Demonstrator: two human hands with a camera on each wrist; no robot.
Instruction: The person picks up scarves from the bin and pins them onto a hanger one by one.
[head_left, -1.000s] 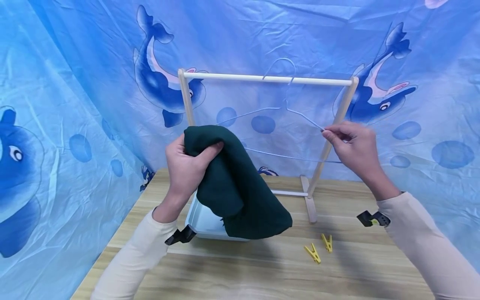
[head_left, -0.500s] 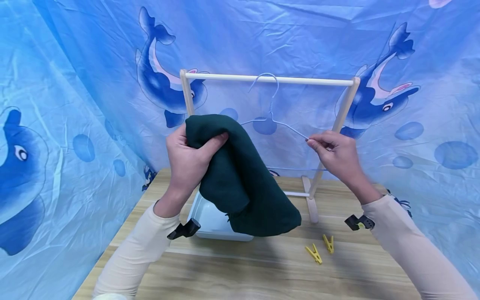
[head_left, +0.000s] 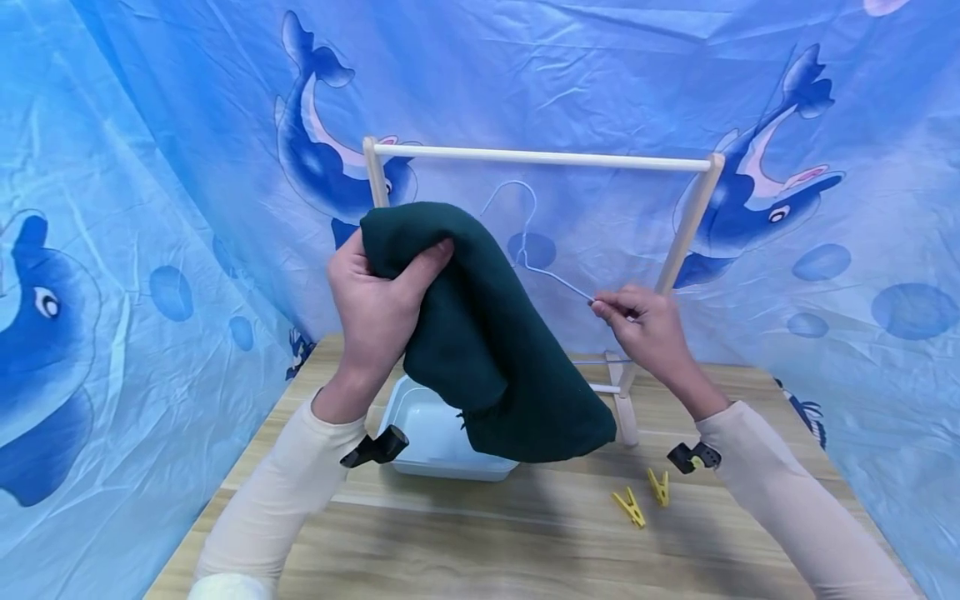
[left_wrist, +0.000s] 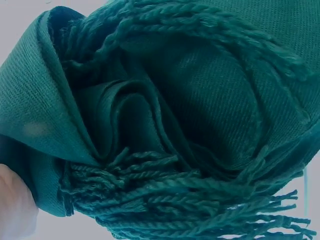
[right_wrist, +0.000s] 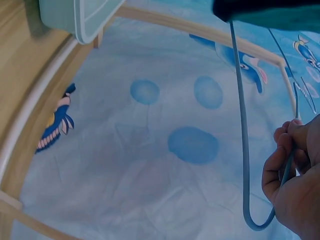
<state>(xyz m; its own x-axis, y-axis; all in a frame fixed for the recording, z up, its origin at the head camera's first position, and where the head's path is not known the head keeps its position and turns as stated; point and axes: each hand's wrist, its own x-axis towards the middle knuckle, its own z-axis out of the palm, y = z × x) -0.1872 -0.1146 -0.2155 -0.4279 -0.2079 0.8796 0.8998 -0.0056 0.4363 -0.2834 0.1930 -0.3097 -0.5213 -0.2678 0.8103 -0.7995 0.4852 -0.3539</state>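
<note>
A dark green scarf (head_left: 525,367) with twisted fringe (left_wrist: 165,200) hangs folded from my left hand (head_left: 378,308), thumb in front and fingers behind it. At its right, my right hand (head_left: 648,329) pinches the sloping shoulder of a light blue wire hanger (head_left: 555,277). The hanger's hook stands below the rack's top bar, apart from it. Much of the hanger's left side is hidden behind the scarf. In the right wrist view the fingers curl round the wire near the hanger's rounded corner (right_wrist: 257,226).
Behind the hands stands a wooden rack with a white top bar (head_left: 540,156). A pale blue plastic basin (head_left: 450,467) sits on the wooden table (head_left: 420,550) under the scarf. Two yellow clothespins (head_left: 630,507) lie front right. A blue dolphin-print curtain (head_left: 187,125) encloses the table.
The right hand has brought the hanger down and left, its hook leaving the level of the top bar. The left hand has raised the scarf slightly.
</note>
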